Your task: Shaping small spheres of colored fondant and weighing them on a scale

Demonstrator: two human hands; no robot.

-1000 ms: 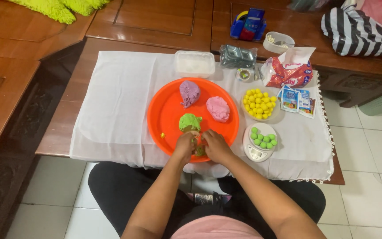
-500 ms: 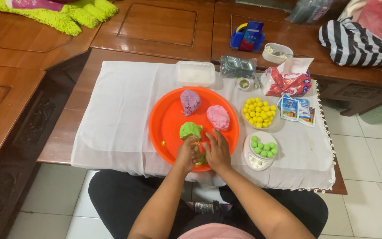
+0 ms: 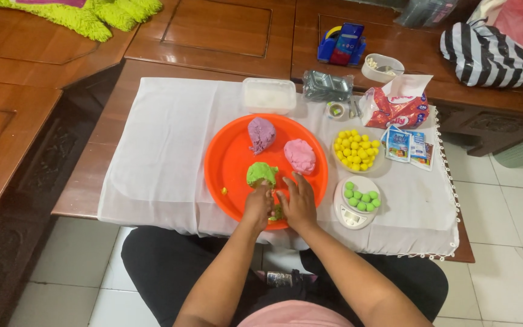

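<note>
Now I see my left hand (image 3: 258, 204) and right hand (image 3: 299, 203) pinched together on green dough (image 3: 276, 212) at the orange tray's (image 3: 228, 163) near edge

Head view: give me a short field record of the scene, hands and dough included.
surface: white cloth over a wooden table
tray: round orange tray
dough on tray: purple lump, pink lump, green lump
left hand: on the tray, at a small green dough piece
right hand: beside it, same piece; grip unclear
yellow balls: in a bowl
green balls: on a small white scale
</note>
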